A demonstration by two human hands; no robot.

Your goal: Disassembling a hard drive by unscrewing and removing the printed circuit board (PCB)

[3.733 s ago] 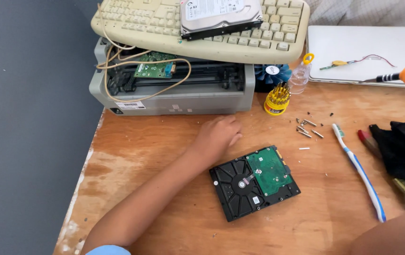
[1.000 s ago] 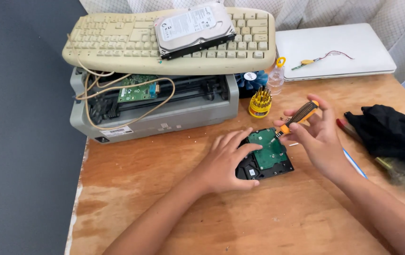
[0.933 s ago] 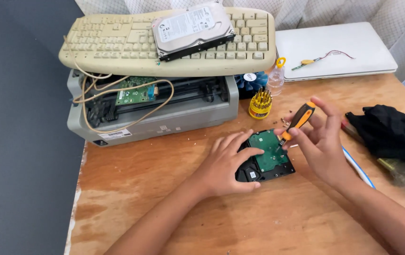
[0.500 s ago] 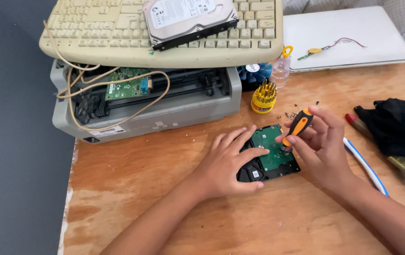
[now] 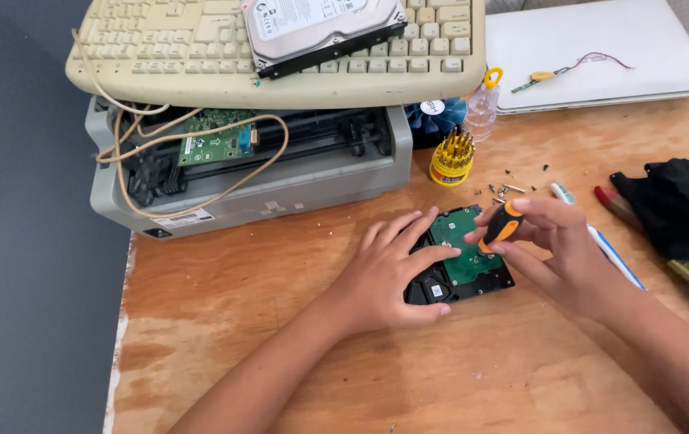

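Now, in the head view, your left hand [image 5: 388, 277] lies spread flat on the hard drive [image 5: 463, 255], pinning it to the wooden table [image 5: 280, 321] near the middle. Your right hand [image 5: 557, 245] pinches an orange-and-black screwdriver [image 5: 502, 227] over the drive's green board. Loose screws [image 5: 505, 189] lie just beyond, beside the yellow bit holder [image 5: 451, 158].

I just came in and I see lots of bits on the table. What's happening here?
A person is working on a hard drive lying circuit board up on a wooden table. The left hand presses it flat, while the right hand holds an orange and black screwdriver upright over the green board. Small screws lie loose nearby.
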